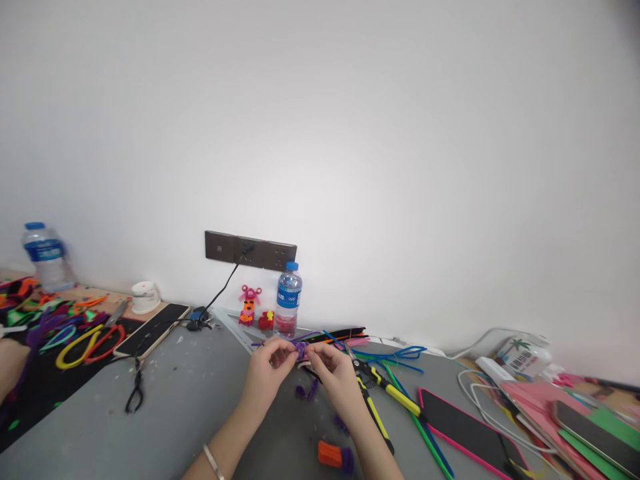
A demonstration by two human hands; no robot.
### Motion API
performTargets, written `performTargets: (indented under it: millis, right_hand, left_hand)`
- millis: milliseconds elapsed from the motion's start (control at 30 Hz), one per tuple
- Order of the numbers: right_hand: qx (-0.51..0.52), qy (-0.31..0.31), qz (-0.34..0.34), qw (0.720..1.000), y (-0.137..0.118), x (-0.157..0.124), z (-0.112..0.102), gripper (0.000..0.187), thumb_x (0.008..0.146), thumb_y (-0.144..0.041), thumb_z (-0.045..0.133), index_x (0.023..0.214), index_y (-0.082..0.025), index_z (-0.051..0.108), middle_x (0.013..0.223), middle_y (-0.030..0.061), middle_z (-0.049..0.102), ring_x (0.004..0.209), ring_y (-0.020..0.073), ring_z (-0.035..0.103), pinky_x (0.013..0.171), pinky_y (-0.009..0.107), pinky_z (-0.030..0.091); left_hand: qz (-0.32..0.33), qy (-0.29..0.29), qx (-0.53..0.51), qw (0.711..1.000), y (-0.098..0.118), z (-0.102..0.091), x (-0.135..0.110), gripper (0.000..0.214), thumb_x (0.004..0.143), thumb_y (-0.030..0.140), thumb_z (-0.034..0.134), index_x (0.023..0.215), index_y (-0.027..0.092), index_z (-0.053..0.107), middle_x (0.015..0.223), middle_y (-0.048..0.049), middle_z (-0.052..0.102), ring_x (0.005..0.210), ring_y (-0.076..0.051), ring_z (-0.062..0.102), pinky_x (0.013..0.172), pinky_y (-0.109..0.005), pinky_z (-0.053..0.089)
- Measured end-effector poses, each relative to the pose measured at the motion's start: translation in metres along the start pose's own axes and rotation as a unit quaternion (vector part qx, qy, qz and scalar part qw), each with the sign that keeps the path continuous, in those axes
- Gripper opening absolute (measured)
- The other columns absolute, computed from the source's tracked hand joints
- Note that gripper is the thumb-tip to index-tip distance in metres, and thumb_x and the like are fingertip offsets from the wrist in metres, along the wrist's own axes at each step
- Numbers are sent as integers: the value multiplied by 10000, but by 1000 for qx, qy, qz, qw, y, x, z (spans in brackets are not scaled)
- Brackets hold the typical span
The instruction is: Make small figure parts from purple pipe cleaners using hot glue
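Between my two hands is a small piece of fuzzy purple pipe cleaner point(301, 349), partly covered by fingertips. My left hand point(273, 367) pinches its left side with thumb and forefinger. At its right side my right hand point(331, 368) pinches it too. Below the hands lie loose purple pipe cleaner scraps point(306, 391) on the grey table point(200, 413). An orange and purple fuzzy piece point(335, 456) rests near my right forearm. Yellow-and-black pliers point(395, 393) lie just right of my right hand.
Behind my hands stand a water bottle point(289, 300) and a pink and orange pipe cleaner figure point(247, 307). Blue pipe cleaners point(400, 357) and a pink-edged tablet point(470, 430) lie to the right. At left are scissors point(95, 343), a phone point(153, 330) and another person's hand point(11, 363).
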State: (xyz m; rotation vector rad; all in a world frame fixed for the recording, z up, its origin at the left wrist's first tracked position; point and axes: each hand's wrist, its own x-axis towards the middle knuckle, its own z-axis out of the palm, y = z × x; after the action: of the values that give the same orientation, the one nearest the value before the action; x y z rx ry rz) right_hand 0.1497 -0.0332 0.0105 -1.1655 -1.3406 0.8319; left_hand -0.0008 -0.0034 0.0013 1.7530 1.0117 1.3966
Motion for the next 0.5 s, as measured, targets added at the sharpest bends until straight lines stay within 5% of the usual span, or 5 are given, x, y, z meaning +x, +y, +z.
performTargets:
  millis: [500]
  right_hand:
    - [19, -12, 12, 1000, 3, 1, -1, 420, 767, -546, 636, 776, -128, 679, 705, 63, 648, 639, 177, 558, 600, 267, 438]
  left_hand:
    - [-6, -5, 5, 1000, -2, 1, 0, 97, 763, 227, 608, 701, 163, 646, 659, 5, 591, 550, -131, 517, 529, -222, 395]
